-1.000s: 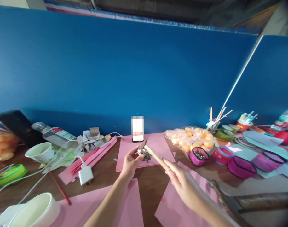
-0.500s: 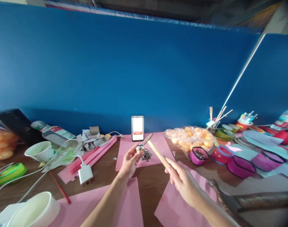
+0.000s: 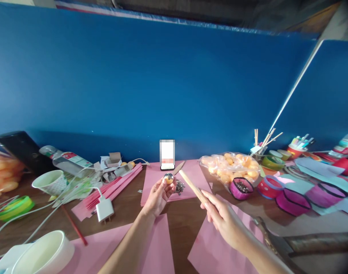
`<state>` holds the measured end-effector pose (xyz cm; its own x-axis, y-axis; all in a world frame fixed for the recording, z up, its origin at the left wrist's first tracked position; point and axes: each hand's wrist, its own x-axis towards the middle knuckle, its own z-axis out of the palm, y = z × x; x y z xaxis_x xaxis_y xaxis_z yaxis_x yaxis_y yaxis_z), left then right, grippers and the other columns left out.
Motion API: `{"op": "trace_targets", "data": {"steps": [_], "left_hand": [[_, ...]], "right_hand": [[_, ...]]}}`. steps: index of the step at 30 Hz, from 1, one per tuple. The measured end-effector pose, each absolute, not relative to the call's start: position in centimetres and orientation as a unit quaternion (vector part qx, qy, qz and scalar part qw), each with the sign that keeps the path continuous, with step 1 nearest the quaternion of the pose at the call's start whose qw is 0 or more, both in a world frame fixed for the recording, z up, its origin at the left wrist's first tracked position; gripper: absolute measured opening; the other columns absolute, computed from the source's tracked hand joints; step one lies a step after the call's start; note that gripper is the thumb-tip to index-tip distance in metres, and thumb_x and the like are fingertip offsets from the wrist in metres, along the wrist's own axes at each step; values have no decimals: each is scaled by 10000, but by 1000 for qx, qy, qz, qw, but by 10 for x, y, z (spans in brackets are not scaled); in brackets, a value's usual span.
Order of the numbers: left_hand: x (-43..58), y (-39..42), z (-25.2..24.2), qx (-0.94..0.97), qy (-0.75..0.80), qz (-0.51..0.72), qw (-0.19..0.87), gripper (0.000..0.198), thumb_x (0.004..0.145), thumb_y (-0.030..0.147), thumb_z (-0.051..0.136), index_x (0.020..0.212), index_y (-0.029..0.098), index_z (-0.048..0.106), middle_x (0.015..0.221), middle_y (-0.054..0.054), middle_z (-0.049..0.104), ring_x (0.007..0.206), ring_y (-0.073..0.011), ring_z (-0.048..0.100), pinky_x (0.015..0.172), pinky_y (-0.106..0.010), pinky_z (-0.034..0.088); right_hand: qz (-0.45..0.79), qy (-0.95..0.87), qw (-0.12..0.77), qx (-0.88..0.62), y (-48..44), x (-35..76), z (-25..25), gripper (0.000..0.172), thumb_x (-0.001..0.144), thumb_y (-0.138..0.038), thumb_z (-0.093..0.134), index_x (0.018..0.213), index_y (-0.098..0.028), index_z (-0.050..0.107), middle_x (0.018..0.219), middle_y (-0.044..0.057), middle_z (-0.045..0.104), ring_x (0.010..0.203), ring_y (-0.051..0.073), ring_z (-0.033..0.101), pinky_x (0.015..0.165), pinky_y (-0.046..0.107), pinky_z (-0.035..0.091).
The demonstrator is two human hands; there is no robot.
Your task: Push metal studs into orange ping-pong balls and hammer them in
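Note:
Pinched in the fingertips of my left hand point(image 3: 158, 196) is a small orange ball point(image 3: 168, 179) with silvery studs over its top. My right hand point(image 3: 218, 213) grips a pale wooden stick point(image 3: 192, 184), whose far end points up and left, a little apart from the ball. Behind my left fingers, a pile of small metal studs point(image 3: 179, 187) lies on a pink sheet point(image 3: 191, 173). A knife-like blade point(image 3: 179, 167) rests on that sheet, beside a phone point(image 3: 167, 155) standing against the blue wall.
At the right are a bag of orange balls point(image 3: 231, 165), a purple stud container point(image 3: 241, 188) and a hammer-like tool point(image 3: 313, 243). Pink strips point(image 3: 114, 188), a white charger point(image 3: 104, 209), a paper cup point(image 3: 50, 183) and a white bowl point(image 3: 44, 255) lie left.
The ball has turned in my left fingers, so more of its orange surface shows beneath the studs. My right hand still holds the stick in nearly the same place.

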<state>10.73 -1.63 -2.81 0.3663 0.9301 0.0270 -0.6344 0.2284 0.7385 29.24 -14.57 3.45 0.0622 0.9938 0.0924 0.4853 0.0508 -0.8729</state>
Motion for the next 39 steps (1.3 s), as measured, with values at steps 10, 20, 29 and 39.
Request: {"op": "trace_targets", "data": {"steps": [10, 20, 29, 39], "left_hand": [[108, -14, -32, 318, 240, 510, 762, 285, 766, 389, 582, 886, 132, 606, 944, -117, 673, 835, -185, 642, 797, -318, 503], [109, -16, -27, 282, 253, 491, 785, 292, 820, 347, 513, 938, 93, 594, 915, -133, 668, 819, -190, 642, 763, -313, 519], [107, -16, -29, 255, 220, 484, 808, 266, 850, 327, 459, 839, 99, 595, 760, -99, 651, 677, -145, 617, 670, -271, 519], [104, -17, -26, 241, 196, 473, 824, 241, 858, 308, 442, 832, 114, 582, 691, -78, 618, 611, -125, 581, 594, -236, 490]], "right_hand": [[309, -615, 383, -616, -144, 286, 29, 409, 907, -409, 322, 1241, -225, 470, 824, 40, 605, 583, 114, 527, 609, 260, 490], [327, -609, 373, -618, -141, 284, 22, 436, 905, -418, 313, 1264, -210, 445, 868, 56, 602, 576, 112, 517, 586, 255, 491], [338, -612, 381, -605, -141, 283, 22, 419, 906, -416, 310, 1255, -230, 452, 855, 45, 600, 552, 103, 503, 561, 250, 476], [347, -608, 380, -604, -140, 282, 23, 423, 909, -411, 301, 1262, -224, 440, 831, 43, 587, 517, 96, 485, 493, 229, 446]]}}
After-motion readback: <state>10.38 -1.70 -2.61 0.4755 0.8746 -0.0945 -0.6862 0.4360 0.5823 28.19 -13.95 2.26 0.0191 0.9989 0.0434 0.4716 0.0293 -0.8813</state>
